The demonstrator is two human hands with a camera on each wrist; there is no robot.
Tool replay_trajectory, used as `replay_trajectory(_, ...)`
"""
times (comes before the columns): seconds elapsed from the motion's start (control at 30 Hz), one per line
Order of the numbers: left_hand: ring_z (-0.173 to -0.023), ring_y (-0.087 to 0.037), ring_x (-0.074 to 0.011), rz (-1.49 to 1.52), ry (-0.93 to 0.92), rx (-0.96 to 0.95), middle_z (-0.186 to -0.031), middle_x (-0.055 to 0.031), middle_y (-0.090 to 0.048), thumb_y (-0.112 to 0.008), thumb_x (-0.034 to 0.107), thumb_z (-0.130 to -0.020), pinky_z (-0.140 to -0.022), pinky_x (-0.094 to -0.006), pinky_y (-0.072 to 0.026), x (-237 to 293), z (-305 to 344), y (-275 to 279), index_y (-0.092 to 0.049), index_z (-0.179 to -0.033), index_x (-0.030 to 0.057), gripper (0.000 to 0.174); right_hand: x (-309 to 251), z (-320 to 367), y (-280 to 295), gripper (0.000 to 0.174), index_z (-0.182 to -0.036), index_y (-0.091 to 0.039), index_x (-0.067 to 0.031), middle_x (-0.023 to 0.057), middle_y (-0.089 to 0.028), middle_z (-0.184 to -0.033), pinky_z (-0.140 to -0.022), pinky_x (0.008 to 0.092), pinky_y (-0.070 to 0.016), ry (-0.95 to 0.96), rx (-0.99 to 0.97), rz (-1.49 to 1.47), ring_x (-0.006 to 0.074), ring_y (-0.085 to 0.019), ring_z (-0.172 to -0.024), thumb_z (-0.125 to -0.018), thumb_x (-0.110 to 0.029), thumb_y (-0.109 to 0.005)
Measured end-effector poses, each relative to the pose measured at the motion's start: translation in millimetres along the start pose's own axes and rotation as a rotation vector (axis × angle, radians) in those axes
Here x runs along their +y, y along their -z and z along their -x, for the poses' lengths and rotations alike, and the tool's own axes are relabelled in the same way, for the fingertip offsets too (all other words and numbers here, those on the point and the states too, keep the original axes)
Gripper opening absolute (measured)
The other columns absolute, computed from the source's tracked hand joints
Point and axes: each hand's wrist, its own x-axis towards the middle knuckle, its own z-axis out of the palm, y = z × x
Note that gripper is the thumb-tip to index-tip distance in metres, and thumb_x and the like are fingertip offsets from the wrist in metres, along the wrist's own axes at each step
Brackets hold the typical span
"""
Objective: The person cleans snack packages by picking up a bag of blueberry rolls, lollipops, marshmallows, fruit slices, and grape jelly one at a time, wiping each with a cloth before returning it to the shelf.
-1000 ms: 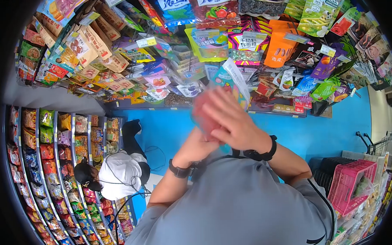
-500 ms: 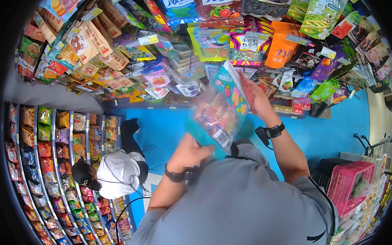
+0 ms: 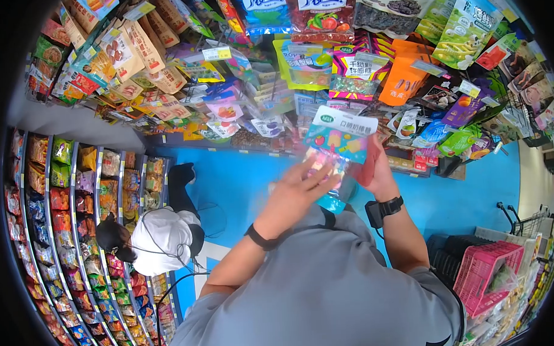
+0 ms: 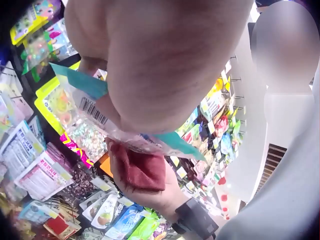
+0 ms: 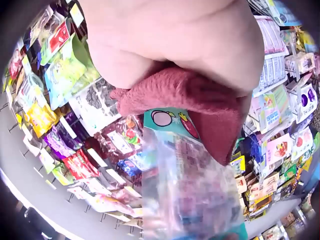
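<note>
Handling of a packet of sweets under way, as seen in the head view. The candy packet (image 3: 343, 136), slightly tilted, is held in front of the body, near side of the hanging packets (image 3: 358, 72) on the far display. The left hand (image 3: 290, 196) lies over its lower front, fingers apart and straight. The right hand (image 3: 384, 174) is at its right edge, clamped on a red cloth (image 3: 367, 164). Judged done: the packet is in hand and the cloth is against it. Judged left: finishing with the cloth and finding the packet a place, since it is apart from the display.

Left wrist view: the packet's reverse, with a barcode (image 4: 93, 110), shows beneath the left hand; the cloth lies in the right palm beyond it. How the left fingertips meet the front cannot be told here.

Right wrist view: the cloth is bunched under the right hand and overlaps the packet's printed upper part (image 5: 170, 120), while the clear part extends below. How much of the surface has been covered by the cloth cannot be told; the work is judged to be partway, not complete.
</note>
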Motion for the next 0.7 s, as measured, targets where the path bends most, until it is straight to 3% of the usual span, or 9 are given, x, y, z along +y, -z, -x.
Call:
replay_trajectory(0.03,-0.146,-0.053,-0.0409,0.013,-0.018,-0.017,-0.158,-0.0093,-0.060,-0.063,-0.012,-0.075,-0.117,-0.0511,-0.0494,-3,2,-7,-0.068,-0.145,0.0189,0.076,-3,-5,10,0.044,-0.148,-0.057,-0.0123,0.0055,-0.067,-0.142,-0.101,0.0527,-0.0584,-0.019,0.047,0.050,0.0251,-0.065,-0.130,-0.111,-0.038,-0.057)
replay_trajectory(0.13,-0.146,-0.053,-0.0401,0.065,-0.025,-0.102,-0.159,-0.0107,-0.058,-0.067,-0.005,-0.078,-0.118,-0.0518,-0.0478,-6,6,-18,-0.068,-0.144,0.0202,0.071,-8,0,30,0.035,-0.140,-0.060,-0.0107,0.0042,-0.070,-0.129,-0.093,0.0477,-0.0608,-0.019,0.241,0.290,0.0230,-0.068,-0.120,-0.107,-0.024,-0.063)
replay_trajectory(0.23,-0.147,-0.052,-0.0399,0.184,0.065,-0.195,-0.161,-0.0122,-0.055,-0.071,0.003,-0.082,-0.119,-0.0517,-0.0467,-9,13,-23,-0.066,-0.147,0.0206,0.068,3,-7,65,0.032,-0.134,-0.062,-0.0074,0.0083,-0.071,-0.122,-0.091,0.0386,-0.0595,0.091,0.260,0.362,0.0212,-0.070,-0.114,-0.103,-0.015,-0.065)
replay_trajectory(0.3,-0.147,-0.051,-0.0407,0.339,0.143,-0.197,-0.163,-0.0129,-0.053,-0.072,0.009,-0.086,-0.119,-0.0526,-0.0461,-23,19,-35,-0.062,-0.152,0.0223,0.068,11,-14,83,0.030,-0.130,-0.062,-0.0056,0.0085,-0.072,-0.111,-0.075,0.0320,-0.0574,0.162,0.263,0.503,0.0173,-0.071,-0.098,-0.102,-0.013,-0.067)
replay_trajectory(0.4,-0.149,-0.048,-0.0405,0.322,0.470,-0.191,-0.164,-0.0155,-0.050,-0.075,0.009,-0.088,-0.119,-0.0491,-0.0476,-28,20,-35,-0.058,-0.155,0.0181,0.069,12,-13,78,0.034,-0.133,-0.060,-0.0017,0.0052,-0.069,-0.096,-0.061,0.0264,-0.0504,0.150,0.220,0.658,0.0110,-0.067,-0.078,-0.101,-0.010,-0.070)
replay_trajectory(0.5,-0.147,-0.049,-0.0430,0.266,0.527,0.124,-0.169,-0.0166,-0.044,-0.076,0.014,-0.093,-0.116,-0.0492,-0.0496,-36,17,-38,-0.050,-0.160,0.0169,0.072,14,-14,58,0.043,-0.141,-0.057,0.0013,0.0024,-0.068,-0.090,-0.056,0.0251,-0.0463,0.038,0.177,0.912,0.0084,-0.063,-0.069,-0.101,-0.008,-0.071)
replay_trajectory(0.57,-0.135,-0.060,-0.0410,0.174,0.509,0.321,-0.159,-0.0184,-0.055,-0.077,0.018,-0.095,-0.107,-0.0474,-0.0552,-41,7,-36,-0.059,-0.152,0.0123,0.060,22,-11,51,0.051,-0.150,-0.054,-0.0009,0.0008,-0.067,-0.088,-0.056,0.0240,-0.0447,-0.039,0.113,0.980,0.0065,-0.060,-0.068,-0.102,-0.008,-0.069)
replay_trajectory(0.63,-0.120,-0.068,-0.0398,0.204,0.560,0.266,-0.144,-0.0190,-0.065,-0.077,0.020,-0.096,-0.097,-0.0474,-0.0582,-50,9,-41,-0.067,-0.140,0.0087,0.046,29,-15,56,0.048,-0.149,-0.056,-0.0026,0.0003,-0.067,-0.087,-0.056,0.0238,-0.0445,-0.109,0.008,0.999,0.0063,-0.059,-0.067,-0.103,-0.009,-0.069)
replay_trajectory(0.7,-0.102,-0.073,-0.0392,0.350,0.666,-0.045,-0.124,-0.0185,-0.075,-0.075,0.021,-0.098,-0.085,-0.0494,-0.0585,-71,22,-50,-0.074,-0.126,0.0061,0.032,35,-18,57,0.041,-0.143,-0.061,-0.0024,-0.0010,-0.064,-0.085,-0.056,0.0238,-0.0436,-0.122,-0.056,1.013,0.0061,-0.058,-0.067,-0.104,-0.010,-0.069)
